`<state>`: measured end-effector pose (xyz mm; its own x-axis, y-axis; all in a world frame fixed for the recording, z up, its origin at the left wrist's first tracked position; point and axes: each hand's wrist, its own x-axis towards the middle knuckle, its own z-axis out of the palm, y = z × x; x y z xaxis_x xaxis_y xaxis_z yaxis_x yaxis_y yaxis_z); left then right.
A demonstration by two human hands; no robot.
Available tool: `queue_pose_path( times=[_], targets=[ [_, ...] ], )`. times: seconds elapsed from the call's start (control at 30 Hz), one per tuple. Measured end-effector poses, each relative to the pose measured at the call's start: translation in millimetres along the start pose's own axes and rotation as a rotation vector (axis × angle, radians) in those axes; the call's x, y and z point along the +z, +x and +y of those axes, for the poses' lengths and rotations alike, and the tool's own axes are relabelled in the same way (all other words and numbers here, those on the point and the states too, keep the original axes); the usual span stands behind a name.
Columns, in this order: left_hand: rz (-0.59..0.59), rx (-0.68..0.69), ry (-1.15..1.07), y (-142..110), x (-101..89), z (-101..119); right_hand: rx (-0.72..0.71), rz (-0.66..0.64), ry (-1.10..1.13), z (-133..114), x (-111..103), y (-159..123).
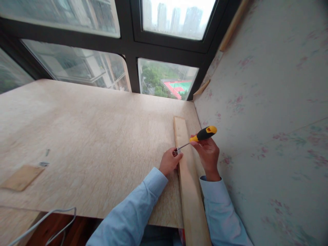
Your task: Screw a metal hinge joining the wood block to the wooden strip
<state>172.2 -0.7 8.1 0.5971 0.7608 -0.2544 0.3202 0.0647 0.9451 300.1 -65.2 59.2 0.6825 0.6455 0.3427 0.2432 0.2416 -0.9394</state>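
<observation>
My right hand is closed around a screwdriver with a yellow and black handle. Its thin shaft slants down to the left, and the tip meets a small metal piece at the left edge of a long wooden board. With thumb and fingers pinched, my left hand holds that small metal piece against the board's edge. The fingers partly cover it, so its exact kind is unclear. Lengthwise, the board lies on the stone-patterned sill and reaches past its front edge toward me.
Floral wallpapered wall rises close on the right. Dark-framed windows stand behind the sill. At left lie a thin wooden piece, a small metal part and a screw-like bit. A white cable loops at the front edge.
</observation>
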Motion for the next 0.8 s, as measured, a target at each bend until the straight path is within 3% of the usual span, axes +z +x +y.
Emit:
queue_pose_path(
  times=[0.13,0.43,0.67,0.8],
  targets=[
    [0.012,0.000,0.028,0.3,0.3,-1.3,-0.053,0.082,-0.052,2.9,0.6,1.5],
    [0.023,0.049,0.044,1.4,0.3,-3.6,-0.015,-0.159,0.127,-12.7,1.2,-4.0],
    [0.023,0.060,0.053,1.6,-0.4,-3.8,-0.042,0.084,-0.046,1.1,-1.3,0.0],
    [0.026,0.054,0.059,1.6,-0.2,-3.5,-0.050,-0.011,-0.031,-4.4,-2.1,-1.5]
  ],
)
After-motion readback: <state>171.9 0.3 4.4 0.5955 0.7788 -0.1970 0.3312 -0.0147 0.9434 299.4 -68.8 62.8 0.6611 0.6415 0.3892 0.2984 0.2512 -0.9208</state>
